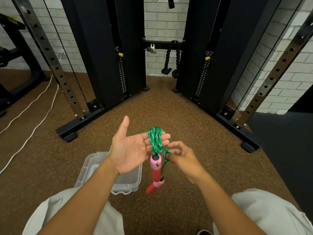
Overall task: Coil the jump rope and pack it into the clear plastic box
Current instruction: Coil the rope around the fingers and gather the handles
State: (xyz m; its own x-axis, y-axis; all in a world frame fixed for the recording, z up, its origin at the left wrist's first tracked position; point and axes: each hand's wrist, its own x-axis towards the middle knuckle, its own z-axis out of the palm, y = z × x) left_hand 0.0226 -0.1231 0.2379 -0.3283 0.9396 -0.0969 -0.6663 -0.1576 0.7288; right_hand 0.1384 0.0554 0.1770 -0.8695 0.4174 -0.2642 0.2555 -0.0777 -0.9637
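Note:
The green jump rope (pixel 155 139) is wound in several loops around the fingers of my left hand (pixel 131 148), which is held flat, palm up. Its pink and red handles (pixel 155 173) hang down below that hand. My right hand (pixel 180 156) pinches a loose strand of the rope just right of the coil. The clear plastic box (pixel 94 164) stands open on the floor below my left forearm, partly hidden by it.
A black cable machine frame (pixel 81 123) spreads its feet left and right ahead of me on the brown speckled floor. A white cable (pixel 33 114) trails at left. A black mat (pixel 288 150) lies at right. My knees fill the lower corners.

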